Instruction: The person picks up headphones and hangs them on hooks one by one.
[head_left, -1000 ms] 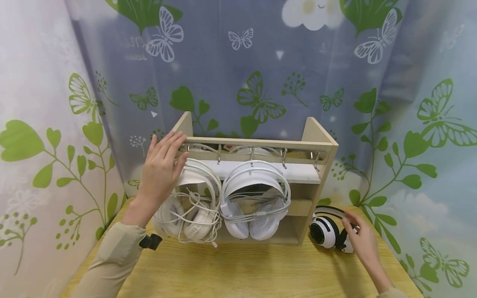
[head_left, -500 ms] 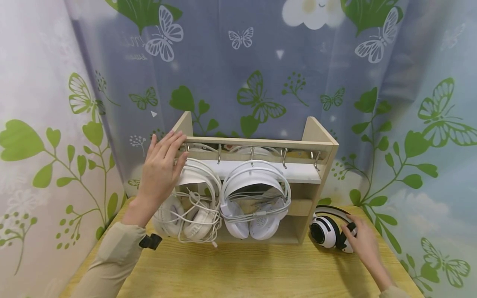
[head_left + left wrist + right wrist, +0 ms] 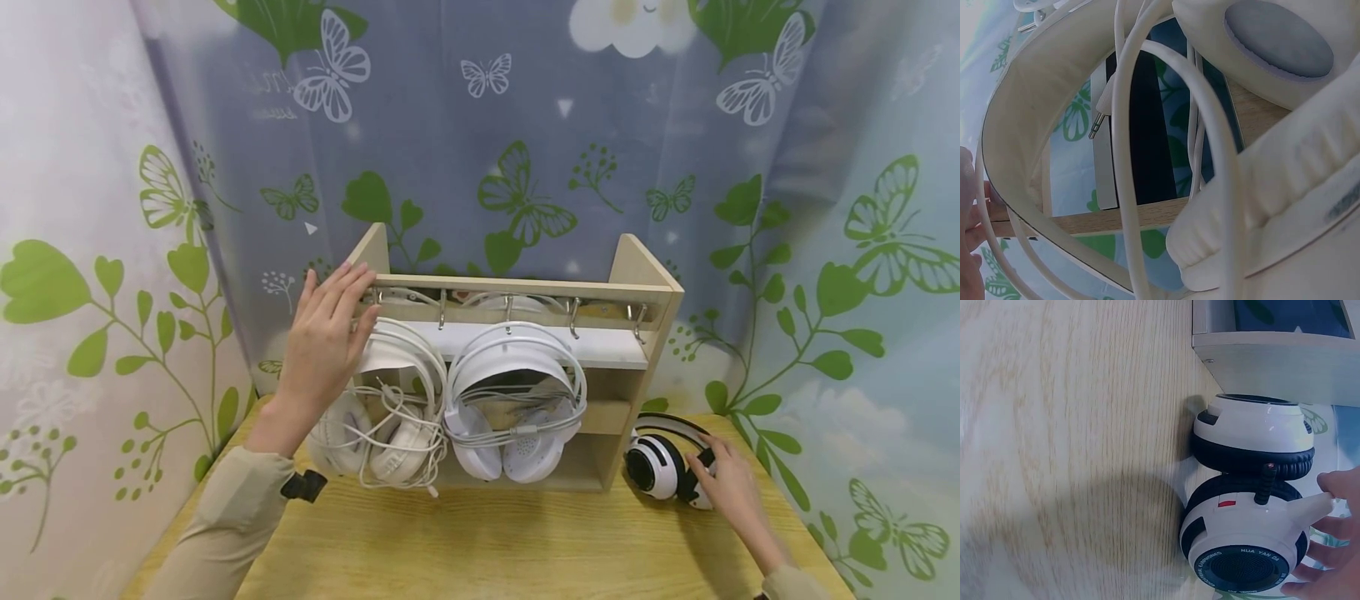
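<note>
My left hand (image 3: 322, 342) rests on the top left corner of a wooden rack (image 3: 525, 284), its fingers straight. Below that hand hang white headphones (image 3: 408, 450) wrapped in a tangled cable; the left wrist view shows their headband (image 3: 1019, 119) and a loose plug (image 3: 1097, 124) close up. A second white pair (image 3: 474, 446), its cable looped around it, hangs beside them. Right of the rack, black-and-white headphones (image 3: 656, 467) lie on the table. My right hand (image 3: 737, 493) grips them near the right earcup (image 3: 1241, 534), thumb and fingers either side of the white arm.
Metal hooks (image 3: 573, 318) line the rack's upper rail, and a white shelf (image 3: 607, 346) lies behind them. The yellow wood-grain table (image 3: 480, 550) extends in front. Curtains (image 3: 420, 125) with butterflies and leaves close off the back and both sides.
My right hand has slid from the headband down to the right earcup of the black-and-white headphones. My left hand stays on the rack's corner.
</note>
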`<action>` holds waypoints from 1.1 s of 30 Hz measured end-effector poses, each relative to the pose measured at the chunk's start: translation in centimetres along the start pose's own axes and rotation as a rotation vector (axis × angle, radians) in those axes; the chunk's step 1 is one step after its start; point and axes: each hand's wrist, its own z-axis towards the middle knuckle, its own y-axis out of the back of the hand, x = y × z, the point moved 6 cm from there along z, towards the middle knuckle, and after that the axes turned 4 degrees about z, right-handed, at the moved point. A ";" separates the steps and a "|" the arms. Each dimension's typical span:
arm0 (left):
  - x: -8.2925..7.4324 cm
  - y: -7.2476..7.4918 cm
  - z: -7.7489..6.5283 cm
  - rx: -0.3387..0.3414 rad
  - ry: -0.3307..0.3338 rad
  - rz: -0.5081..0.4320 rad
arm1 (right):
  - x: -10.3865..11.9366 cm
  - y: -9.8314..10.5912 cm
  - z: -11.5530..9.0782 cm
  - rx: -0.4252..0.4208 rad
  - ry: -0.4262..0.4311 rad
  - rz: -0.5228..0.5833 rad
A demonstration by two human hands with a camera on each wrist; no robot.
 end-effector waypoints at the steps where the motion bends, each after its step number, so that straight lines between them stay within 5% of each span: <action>1: 0.0 0.0 0.0 0.000 0.000 0.000 | -0.1 -0.1 0.0 0.009 -0.008 0.002; 21: 0.0 -0.1 0.0 -0.012 0.004 0.004 | -0.5 -0.3 0.3 0.097 -0.089 -0.005; 33: 0.0 -0.2 -0.1 -0.013 0.002 0.013 | -0.4 0.1 -0.2 0.065 -0.047 -0.006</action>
